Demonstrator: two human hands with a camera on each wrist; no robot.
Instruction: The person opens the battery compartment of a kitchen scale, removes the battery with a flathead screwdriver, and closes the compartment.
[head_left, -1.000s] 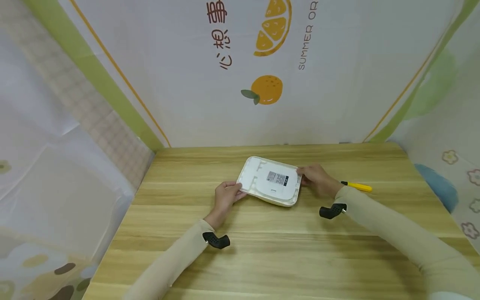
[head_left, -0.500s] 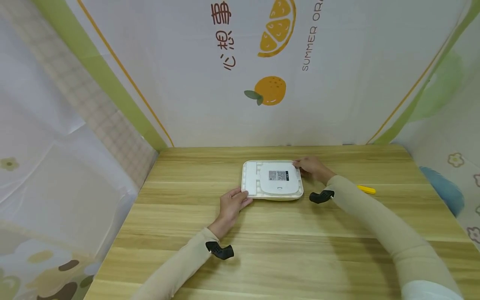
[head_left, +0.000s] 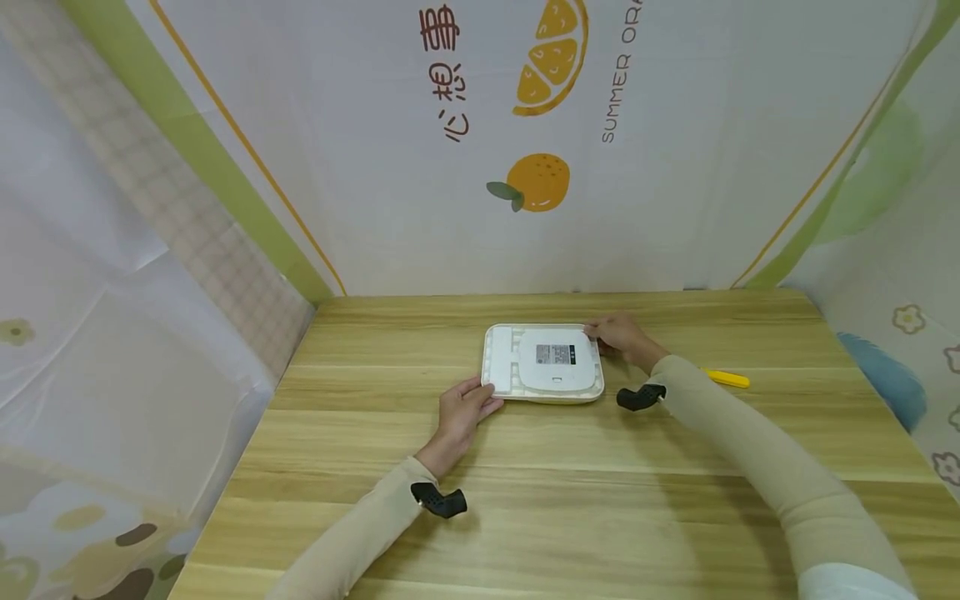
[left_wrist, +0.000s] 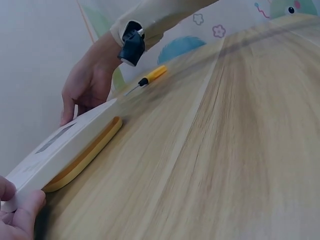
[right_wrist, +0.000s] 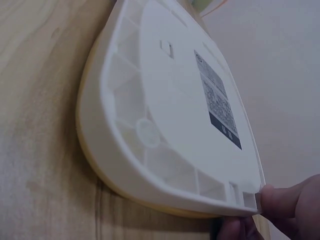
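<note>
A white plastic case (head_left: 506, 358) with rounded corners lies underside up, showing a raised panel and a grey-and-black printed label (head_left: 555, 355). In the left wrist view, a yellow rounded part (left_wrist: 85, 161) sits beneath it, close to the tabletop. My left hand (head_left: 459, 412) pinches the near left corner, thumb on top and fingers under the edge. At the far right corner my right hand (head_left: 619, 336) pinches the rim, its thumb seen beside the edge in the right wrist view. What the case belongs to does not show.
Right of the case lies a screwdriver (left_wrist: 152, 76) with a yellow handle, partly behind the right forearm in the head view. The wooden table (head_left: 540, 492) meets a printed white cloth (head_left: 420, 242) at its back edge. Black wrist cameras sit on both sleeves.
The white case has turned from a slant to lie square with the table's back edge. Its right end swung away from me with my right hand, then it stayed nearly still.
</note>
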